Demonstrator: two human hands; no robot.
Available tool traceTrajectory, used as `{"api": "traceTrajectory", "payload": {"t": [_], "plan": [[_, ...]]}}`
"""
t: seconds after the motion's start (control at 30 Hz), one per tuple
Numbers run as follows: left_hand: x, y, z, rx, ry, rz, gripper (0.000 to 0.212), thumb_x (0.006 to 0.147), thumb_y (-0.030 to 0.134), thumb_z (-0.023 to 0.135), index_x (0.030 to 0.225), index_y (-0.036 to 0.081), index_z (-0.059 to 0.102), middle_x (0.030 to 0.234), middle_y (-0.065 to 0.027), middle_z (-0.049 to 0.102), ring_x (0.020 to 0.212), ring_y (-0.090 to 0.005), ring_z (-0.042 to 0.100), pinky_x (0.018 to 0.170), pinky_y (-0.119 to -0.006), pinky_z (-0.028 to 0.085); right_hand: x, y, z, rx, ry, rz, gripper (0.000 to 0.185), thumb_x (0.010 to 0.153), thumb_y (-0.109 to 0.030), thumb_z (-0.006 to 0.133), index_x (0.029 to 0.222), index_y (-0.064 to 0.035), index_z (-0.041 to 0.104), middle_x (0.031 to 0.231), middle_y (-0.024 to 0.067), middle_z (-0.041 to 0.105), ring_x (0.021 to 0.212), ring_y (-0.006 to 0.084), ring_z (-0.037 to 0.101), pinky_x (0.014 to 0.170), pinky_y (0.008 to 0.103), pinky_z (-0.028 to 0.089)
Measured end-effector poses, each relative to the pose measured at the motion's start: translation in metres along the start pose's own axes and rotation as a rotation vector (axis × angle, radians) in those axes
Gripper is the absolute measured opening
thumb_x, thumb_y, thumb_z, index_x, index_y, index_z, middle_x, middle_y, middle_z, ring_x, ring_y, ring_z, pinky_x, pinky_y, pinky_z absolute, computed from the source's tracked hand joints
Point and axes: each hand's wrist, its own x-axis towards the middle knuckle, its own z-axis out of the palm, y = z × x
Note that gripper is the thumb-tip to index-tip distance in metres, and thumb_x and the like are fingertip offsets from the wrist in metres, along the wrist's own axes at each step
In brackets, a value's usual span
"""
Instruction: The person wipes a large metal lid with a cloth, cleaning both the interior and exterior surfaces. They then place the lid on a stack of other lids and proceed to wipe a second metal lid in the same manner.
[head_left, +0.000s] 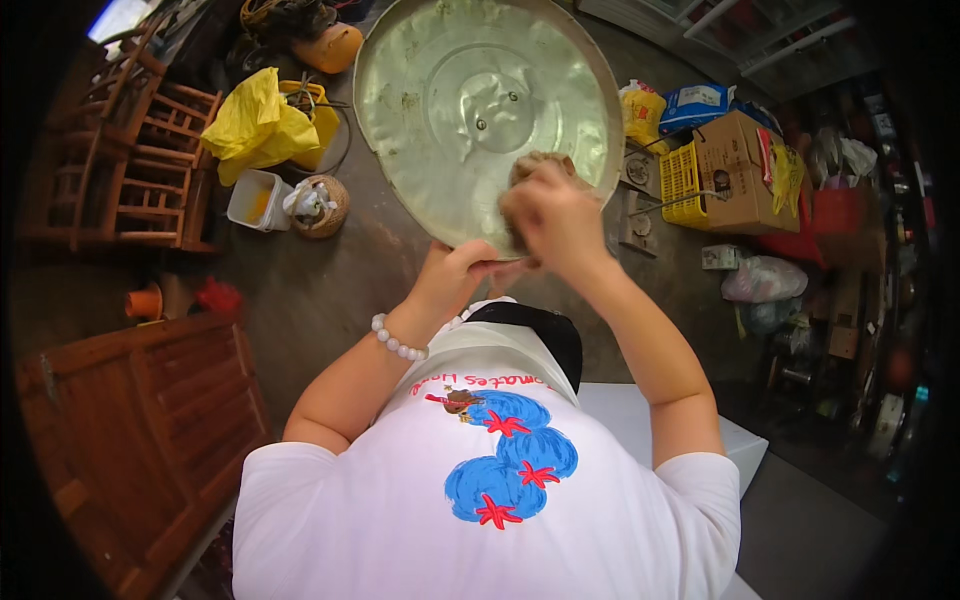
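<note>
A large round metal lid (405, 135), dented and stained in spots, is held up before me with its broad face towards the camera. Two small screw heads sit near its centre. My left hand (457, 274) grips the lid's near rim, thumb on the face and fingers underneath. In my right hand (551, 214) is a bunched brown cloth (541, 161), pressed on the lid's lower right part. The right hand and cloth look blurred. A bracelet of pale beads (397, 341) circles my left wrist.
Left are wooden chairs (157, 172), a yellow plastic bag (259, 127), a white bucket (251, 201) and a woven basket (326, 214). Right stand a yellow crate (681, 184) and a cardboard box (739, 176). A wooden door panel (157, 442) lies lower left.
</note>
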Motion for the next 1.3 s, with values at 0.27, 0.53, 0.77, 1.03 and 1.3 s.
{"api": "traceTrajectory", "payload": {"t": [0.27,0.53,0.77,1.03,1.3], "plan": [[-0.005,0.004,0.005,-0.014,0.016,0.018,0.047,0.080,-0.005,0.052,0.127,-0.001,0.047,0.120,-0.0152,0.056,0.111,-0.0273,0.057,0.093,-0.042,0.051,0.009,0.000,0.005,0.007,0.036,-0.022,0.011,0.071,-0.010,0.069,0.082,-0.0105,0.070,0.092,0.0068,0.062,0.079,0.0276,0.065,0.066,0.0364,0.051],[-0.009,-0.001,0.002,0.069,0.075,0.043,0.044,0.080,-0.003,0.056,0.124,0.001,0.050,0.118,-0.0128,0.058,0.106,-0.0254,0.060,0.091,-0.038,0.052,0.005,0.002,0.008,0.110,0.030,-0.046,0.010,0.073,-0.009,0.069,0.083,-0.0074,0.067,0.091,0.0091,0.060,0.079,0.0318,0.063,0.065,0.0398,0.050],[-0.006,-0.009,-0.013,0.089,0.119,0.087,0.044,0.080,-0.005,0.055,0.123,-0.004,0.049,0.116,-0.0161,0.059,0.106,-0.0277,0.060,0.091,-0.040,0.052,0.001,-0.003,0.007,0.105,-0.118,-0.063,0.011,0.079,-0.015,0.069,0.088,-0.0094,0.069,0.101,0.0104,0.063,0.086,0.0321,0.064,0.071,0.0402,0.052],[-0.013,0.014,-0.013,0.094,0.136,0.058,0.046,0.078,-0.007,0.051,0.125,-0.007,0.046,0.120,-0.0197,0.057,0.106,-0.0309,0.061,0.090,-0.043,0.053,0.019,0.041,-0.084,0.470,0.339,0.220,0.017,0.087,-0.013,0.068,0.098,-0.0004,0.066,0.089,0.0038,0.064,0.080,0.0107,0.060,0.072,0.0246,0.048],[-0.015,0.010,-0.018,0.149,0.118,-0.070,0.044,0.076,-0.008,0.053,0.120,-0.006,0.049,0.110,-0.0177,0.061,0.097,-0.0282,0.064,0.083,-0.039,0.056,0.079,-0.048,-0.098,0.899,0.459,-0.230,0.017,0.081,-0.002,0.068,0.097,-0.0033,0.067,0.088,0.0030,0.061,0.080,0.0133,0.062,0.068,0.0246,0.049]]}}
